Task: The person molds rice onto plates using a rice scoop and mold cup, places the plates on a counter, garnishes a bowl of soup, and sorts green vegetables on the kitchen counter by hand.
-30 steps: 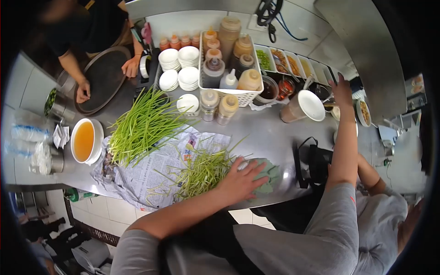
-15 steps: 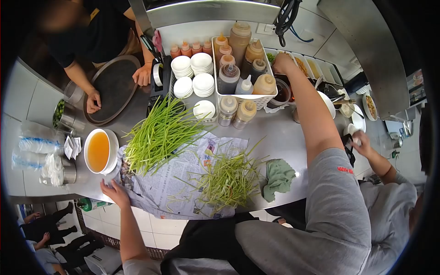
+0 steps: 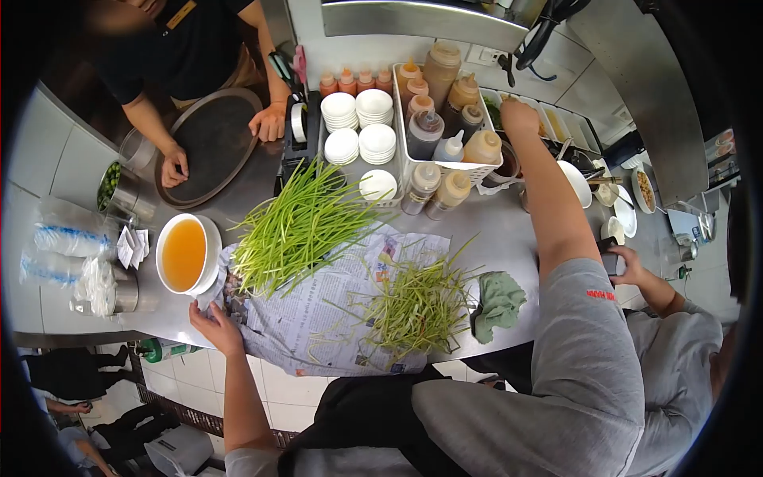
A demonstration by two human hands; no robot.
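My left hand [image 3: 216,327] is open at the counter's front edge, fingers apart, just below a white bowl of orange broth [image 3: 183,254]; I cannot tell whether they touch it. The bowl rests against other white dishware. My right hand [image 3: 519,118] reaches far over the counter to a row of garnish tubs, beside one with chopped greens [image 3: 492,113]. Its fingers look bunched downward, their tips hidden. Between my arms, long green stalks [image 3: 306,226] and a pile of thin trimmings [image 3: 417,306] lie on newspaper [image 3: 298,330].
A white basket [image 3: 455,172] holds several sauce bottles, next to stacked small white bowls [image 3: 376,144]. A green cloth [image 3: 498,304] lies right of the trimmings. Across the counter, a co-worker's hands rest by a round dark tray [image 3: 208,147]. Another person's hand [image 3: 628,264] holds something dark at right.
The view has shifted, so the counter items appear farther right. My left hand has come closer to the broth bowl. My right hand stays over the garnish tubs.
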